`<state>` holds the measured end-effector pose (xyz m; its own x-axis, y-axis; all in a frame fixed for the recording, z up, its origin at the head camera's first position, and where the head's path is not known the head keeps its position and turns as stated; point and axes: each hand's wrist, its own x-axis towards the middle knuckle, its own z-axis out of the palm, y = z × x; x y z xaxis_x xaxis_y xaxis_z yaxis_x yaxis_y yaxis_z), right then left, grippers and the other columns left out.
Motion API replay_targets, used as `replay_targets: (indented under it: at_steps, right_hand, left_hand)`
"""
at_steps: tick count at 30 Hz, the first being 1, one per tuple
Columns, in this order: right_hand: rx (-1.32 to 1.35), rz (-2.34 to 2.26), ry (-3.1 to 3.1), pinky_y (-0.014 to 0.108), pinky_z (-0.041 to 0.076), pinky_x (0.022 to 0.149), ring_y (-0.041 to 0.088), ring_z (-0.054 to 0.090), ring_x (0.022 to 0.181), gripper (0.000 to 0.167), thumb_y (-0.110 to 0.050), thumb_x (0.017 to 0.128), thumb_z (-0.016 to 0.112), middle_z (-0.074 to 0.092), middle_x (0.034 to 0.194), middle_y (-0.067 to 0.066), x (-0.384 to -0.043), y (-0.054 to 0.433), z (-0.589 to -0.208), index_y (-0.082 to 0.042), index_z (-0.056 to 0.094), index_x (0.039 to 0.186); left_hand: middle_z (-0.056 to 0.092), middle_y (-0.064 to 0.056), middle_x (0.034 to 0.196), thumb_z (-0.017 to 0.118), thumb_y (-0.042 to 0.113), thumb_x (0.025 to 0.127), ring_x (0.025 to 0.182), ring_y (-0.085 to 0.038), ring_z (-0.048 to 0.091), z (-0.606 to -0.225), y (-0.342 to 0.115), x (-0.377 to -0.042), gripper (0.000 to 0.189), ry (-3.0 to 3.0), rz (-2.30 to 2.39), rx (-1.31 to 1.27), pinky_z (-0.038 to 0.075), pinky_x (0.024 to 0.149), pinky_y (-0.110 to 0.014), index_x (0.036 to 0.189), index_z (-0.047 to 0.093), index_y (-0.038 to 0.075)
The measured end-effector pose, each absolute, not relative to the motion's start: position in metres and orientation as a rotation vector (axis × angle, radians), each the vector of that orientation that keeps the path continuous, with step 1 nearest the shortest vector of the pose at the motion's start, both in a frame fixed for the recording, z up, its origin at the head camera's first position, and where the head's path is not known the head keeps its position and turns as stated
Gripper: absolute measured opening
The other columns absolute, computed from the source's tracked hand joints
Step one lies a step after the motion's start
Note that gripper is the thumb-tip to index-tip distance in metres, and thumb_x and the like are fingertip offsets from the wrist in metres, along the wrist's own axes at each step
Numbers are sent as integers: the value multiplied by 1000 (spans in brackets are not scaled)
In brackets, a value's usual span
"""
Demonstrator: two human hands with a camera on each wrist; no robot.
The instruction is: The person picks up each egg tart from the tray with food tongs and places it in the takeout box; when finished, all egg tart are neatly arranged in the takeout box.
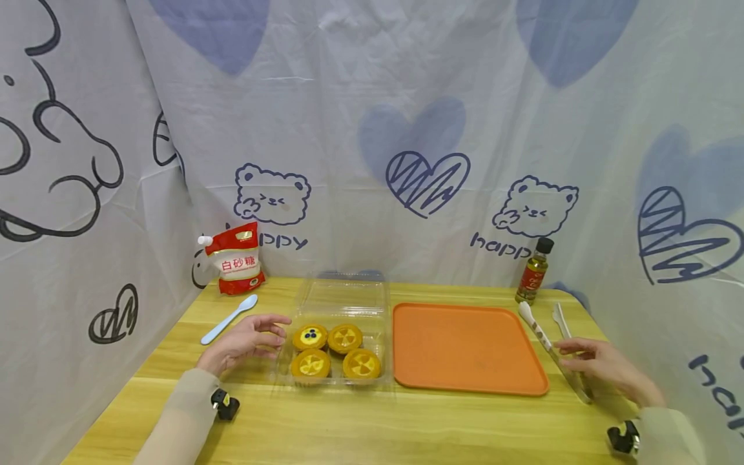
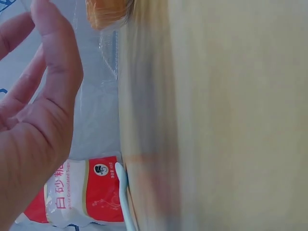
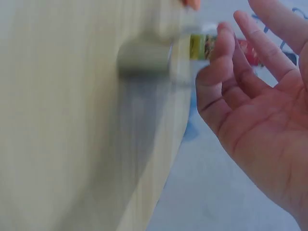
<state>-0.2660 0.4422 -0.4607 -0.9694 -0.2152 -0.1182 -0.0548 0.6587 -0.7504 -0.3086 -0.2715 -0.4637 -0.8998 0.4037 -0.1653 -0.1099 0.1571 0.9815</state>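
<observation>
My left hand [image 1: 250,341] hovers at the left side of a clear plastic box [image 1: 343,297] with its lid raised, fingers loosely bent around nothing. Several egg tarts [image 1: 310,363] sit inside the box, one topped with dark berries. Over at the right, my right hand [image 1: 607,365] is above a pair of tongs [image 1: 540,332] that lies spread on the table. In the right wrist view the fingers [image 3: 226,62] are loosely bent and hold nothing, while the tongs [image 3: 144,58] are blurred below. Whether a fingertip touches the tongs is hard to see.
An orange tray [image 1: 467,349] lies between the box and the tongs. Behind the tongs stands a dark-capped oil bottle [image 1: 531,274]. At the back left are a red-and-white sugar bag [image 1: 237,261] and a pale blue spoon [image 1: 229,320]. Cloth walls border the wooden table [image 1: 372,426].
</observation>
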Motion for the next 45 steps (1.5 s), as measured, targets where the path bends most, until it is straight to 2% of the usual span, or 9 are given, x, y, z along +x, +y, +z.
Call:
replay_targets:
  at_steps: [8,11,17,24,28,36,42,45]
  right_hand:
    - [-316,-1297,2505,36,53,74,14,62,100,54,-27,99,58,57,132,28,-280,398,-453,8,46,140]
    - [-373,-1337,2463,35,53,73,16,63,101,54,-27,99,58,57,132,28,-285,373,-452,9,46,139]
    - [-458,-1343,2392,37,54,79,23,60,105,51,-29,98,59,60,131,24,-298,322,-453,5,52,136]
    - [-541,-1386,2280,36,58,73,24,64,92,48,-27,97,62,66,122,20,-308,266,-459,3,56,133]
    - [-546,-1402,2259,36,58,71,24,65,85,47,-26,96,63,67,118,19,-311,242,-459,2,57,133]
    - [-572,-1435,2319,40,57,69,29,62,86,43,-20,97,61,64,122,23,-315,211,-456,3,56,133]
    - [-539,-1488,2332,39,57,68,29,63,80,43,-21,97,62,66,114,24,-322,194,-458,4,56,132]
    - [-501,-1490,2347,38,58,69,27,65,83,43,-24,97,63,67,114,20,-327,186,-459,1,58,131]
  left_hand:
    - [54,-18,121,64,19,95,100,-22,61,-458,-267,-311,54,2248,1710,268,58,84,-39,141,45,-1]
    - [53,-20,126,63,21,96,103,-24,60,-459,-262,-313,51,2318,1705,225,58,86,-39,140,48,1]
    - [46,-25,139,60,18,97,119,-33,54,-458,-252,-320,50,2330,1749,166,56,92,-43,143,45,3]
    - [40,-27,146,56,18,100,129,-42,47,-457,-244,-325,51,2345,1748,164,51,99,-50,145,40,-1]
    - [42,-26,146,56,17,100,128,-41,48,-458,-240,-328,51,2366,1741,162,52,99,-49,144,41,-2]
    - [49,-23,140,57,15,98,120,-33,55,-461,-232,-337,48,2430,1748,82,56,91,-42,141,47,-1]
    - [49,-25,140,56,12,98,117,-35,57,-458,-228,-339,45,2452,1771,48,56,90,-42,140,47,-2]
    - [49,-26,140,56,12,99,117,-37,57,-463,-229,-343,44,2474,1778,65,57,89,-41,140,47,-2]
